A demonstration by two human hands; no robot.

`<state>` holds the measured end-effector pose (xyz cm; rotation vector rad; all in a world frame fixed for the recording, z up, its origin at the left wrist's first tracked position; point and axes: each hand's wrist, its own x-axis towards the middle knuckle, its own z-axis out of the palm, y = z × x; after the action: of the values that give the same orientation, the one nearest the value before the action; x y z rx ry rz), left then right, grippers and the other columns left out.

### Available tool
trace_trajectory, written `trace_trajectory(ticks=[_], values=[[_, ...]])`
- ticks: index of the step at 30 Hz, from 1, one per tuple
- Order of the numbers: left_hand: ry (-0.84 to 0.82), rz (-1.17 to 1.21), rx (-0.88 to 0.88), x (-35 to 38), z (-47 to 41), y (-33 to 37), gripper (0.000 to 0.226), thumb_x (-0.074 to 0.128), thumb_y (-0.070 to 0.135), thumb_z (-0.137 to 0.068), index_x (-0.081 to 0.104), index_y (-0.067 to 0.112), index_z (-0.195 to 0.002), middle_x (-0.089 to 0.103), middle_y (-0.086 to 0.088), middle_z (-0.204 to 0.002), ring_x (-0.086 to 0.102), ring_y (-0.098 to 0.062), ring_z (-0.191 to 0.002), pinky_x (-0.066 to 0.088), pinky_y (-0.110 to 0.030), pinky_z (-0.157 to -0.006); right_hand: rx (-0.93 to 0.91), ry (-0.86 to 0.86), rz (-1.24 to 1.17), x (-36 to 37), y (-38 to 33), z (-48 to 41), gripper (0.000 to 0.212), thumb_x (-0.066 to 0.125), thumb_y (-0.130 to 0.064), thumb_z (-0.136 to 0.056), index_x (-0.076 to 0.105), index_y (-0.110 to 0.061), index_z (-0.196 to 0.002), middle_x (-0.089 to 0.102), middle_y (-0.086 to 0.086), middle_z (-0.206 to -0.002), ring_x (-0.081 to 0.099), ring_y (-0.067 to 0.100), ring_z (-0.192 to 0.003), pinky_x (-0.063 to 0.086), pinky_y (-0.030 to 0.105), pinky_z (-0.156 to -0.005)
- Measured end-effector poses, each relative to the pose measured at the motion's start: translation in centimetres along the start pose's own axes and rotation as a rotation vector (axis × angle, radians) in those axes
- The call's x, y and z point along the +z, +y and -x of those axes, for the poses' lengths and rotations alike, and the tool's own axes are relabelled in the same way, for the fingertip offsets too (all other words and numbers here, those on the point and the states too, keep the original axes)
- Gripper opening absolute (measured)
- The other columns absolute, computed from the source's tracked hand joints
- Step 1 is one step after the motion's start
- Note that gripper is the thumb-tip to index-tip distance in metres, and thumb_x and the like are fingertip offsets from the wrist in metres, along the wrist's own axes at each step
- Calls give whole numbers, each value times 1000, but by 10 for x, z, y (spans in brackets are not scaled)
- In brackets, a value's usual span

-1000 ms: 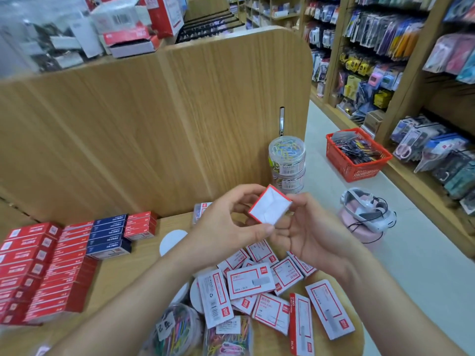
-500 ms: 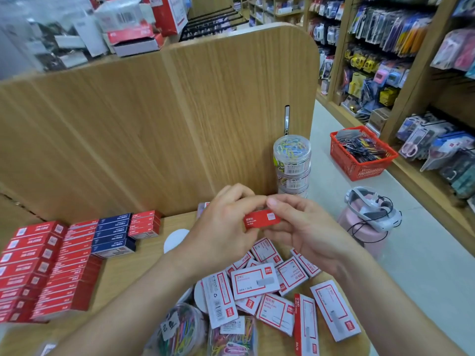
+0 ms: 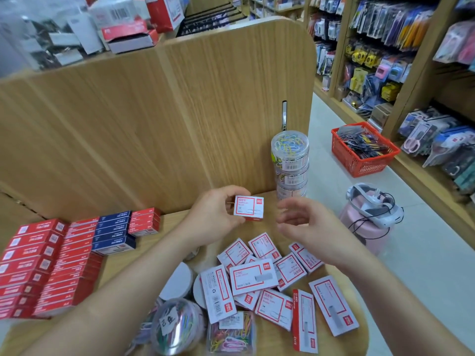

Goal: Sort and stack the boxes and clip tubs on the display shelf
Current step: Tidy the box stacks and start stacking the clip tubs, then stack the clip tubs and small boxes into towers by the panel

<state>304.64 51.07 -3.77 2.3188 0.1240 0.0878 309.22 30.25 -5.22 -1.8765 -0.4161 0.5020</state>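
My left hand (image 3: 214,214) holds a small white and red box (image 3: 248,208) above the wooden shelf top (image 3: 169,222), its printed face turned up. My right hand (image 3: 305,222) hovers just to the right of the box with its fingers loosely curled, not touching it. Below both hands lies a loose pile of several similar white and red boxes (image 3: 267,276). Three clear clip tubs (image 3: 290,160) stand stacked against the wooden back panel. Two more clip tubs (image 3: 177,327) with coloured clips lie near the front edge.
Neat rows of red boxes (image 3: 38,265) and dark blue boxes (image 3: 113,235) fill the left of the shelf. The tall wooden panel (image 3: 154,119) closes the back. On the floor to the right sit a red basket (image 3: 363,147) and a pink stool (image 3: 365,227) with a headset.
The box has turned from edge-on to printed face up. My right hand has let go of it and drawn slightly away; my left hand alone holds it.
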Motion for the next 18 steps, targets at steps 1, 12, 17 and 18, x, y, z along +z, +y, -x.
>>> trace_trajectory(ticks=[1,12,17,18], values=[[-13,-70,-1,2,-4,-5,44,77,6,-72,63,35,-102,70,14,-101,65,-4,-97,51,-36,-92,-25,-6,92,1,1,0,30,71,-12,-80,62,-30,-102,70,-2,-93,65,13,-86,54,28,-81],[-60,-370,-53,14,-20,-11,46,60,32,-81,54,40,-126,60,0,-112,55,-17,-111,41,-27,-93,-204,-208,670,9,0,-9,36,62,-47,-85,56,-44,-120,59,-13,-89,55,12,-94,46,38,-86],[-232,-563,-13,12,-20,-4,61,66,42,-83,43,39,-140,53,-2,-124,43,-18,-124,18,-17,-72,-166,-339,854,23,-3,-15,49,59,-57,-82,49,-44,-128,51,-13,-96,53,17,-109,39,39,-88],[-253,-571,-4,11,-21,-5,60,66,43,-83,44,40,-139,54,-3,-122,43,-19,-122,20,-15,-74,-166,-358,873,24,-5,-16,50,59,-56,-82,48,-44,-129,52,-11,-101,52,18,-112,38,39,-88]])
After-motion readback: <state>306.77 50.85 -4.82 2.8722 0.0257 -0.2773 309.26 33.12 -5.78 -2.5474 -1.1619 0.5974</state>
